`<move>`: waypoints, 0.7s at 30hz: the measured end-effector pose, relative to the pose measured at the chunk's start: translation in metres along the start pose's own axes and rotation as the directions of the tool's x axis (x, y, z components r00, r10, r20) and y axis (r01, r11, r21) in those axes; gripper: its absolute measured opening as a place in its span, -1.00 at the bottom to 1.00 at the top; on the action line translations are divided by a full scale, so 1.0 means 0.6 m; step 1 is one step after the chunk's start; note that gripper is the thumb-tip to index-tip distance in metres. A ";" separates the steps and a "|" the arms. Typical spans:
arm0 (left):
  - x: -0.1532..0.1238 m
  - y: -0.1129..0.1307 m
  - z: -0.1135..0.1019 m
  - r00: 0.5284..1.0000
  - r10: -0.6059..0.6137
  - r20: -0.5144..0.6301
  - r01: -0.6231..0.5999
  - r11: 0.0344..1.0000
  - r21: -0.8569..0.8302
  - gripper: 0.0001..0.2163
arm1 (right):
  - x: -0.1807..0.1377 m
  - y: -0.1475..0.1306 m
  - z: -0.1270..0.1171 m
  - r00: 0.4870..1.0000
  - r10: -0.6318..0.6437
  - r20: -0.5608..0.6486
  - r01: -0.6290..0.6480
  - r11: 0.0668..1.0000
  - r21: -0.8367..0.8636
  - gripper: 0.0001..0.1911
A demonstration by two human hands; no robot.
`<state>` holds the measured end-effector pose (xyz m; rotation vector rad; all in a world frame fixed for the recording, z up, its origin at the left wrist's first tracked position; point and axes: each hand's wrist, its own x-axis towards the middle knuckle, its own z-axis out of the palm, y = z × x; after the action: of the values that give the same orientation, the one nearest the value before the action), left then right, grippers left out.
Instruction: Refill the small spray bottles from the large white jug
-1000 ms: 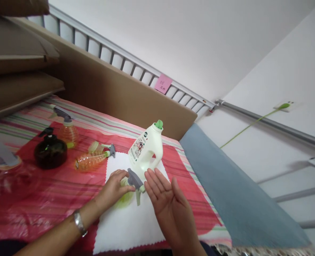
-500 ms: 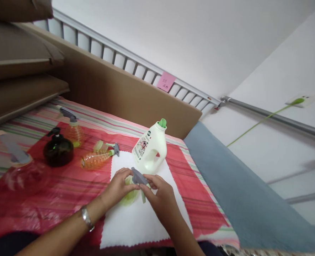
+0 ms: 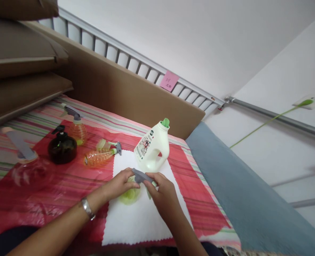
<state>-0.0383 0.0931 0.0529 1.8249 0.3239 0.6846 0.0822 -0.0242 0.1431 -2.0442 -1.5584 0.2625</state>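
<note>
A spray bottle with a see-through yellow-green body (image 3: 131, 196) stands on a white cloth with a scalloped edge (image 3: 136, 227). On top of it is a grey trigger spray head (image 3: 142, 176), its nozzle end pointing right. My left hand (image 3: 123, 183), a silver bracelet at its wrist, is closed around the bottle's neck, just under the head. The fingers of my right hand (image 3: 161, 190) pinch the nozzle end of the spray head. Just behind my hands, a pale green detergent jug (image 3: 161, 151) with a green cap leans on the cloth.
On the left are a dark pump bottle (image 3: 62, 147), an orange spray bottle lying down (image 3: 97, 157), an upright orange one (image 3: 79, 132) and a clear pink one (image 3: 29, 172). Cardboard (image 3: 115, 89) walls off the back. Striped and red cloth (image 3: 202, 199) covers the surface.
The nozzle end of the spray head has swung slightly to the right, my right hand moving with it. My left hand stays at the bottle's neck. The whole view has shifted a little.
</note>
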 end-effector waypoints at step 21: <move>-0.003 0.005 0.017 0.993 -0.008 -0.118 0.019 0.995 0.096 -0.80 | 0.000 0.008 0.001 1.000 -0.003 0.005 0.003 0.999 0.038 -0.84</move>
<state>-0.0339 0.0832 0.0531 1.8760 0.4539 0.7810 0.0858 -0.0246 0.1402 -2.0139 -1.5478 0.2946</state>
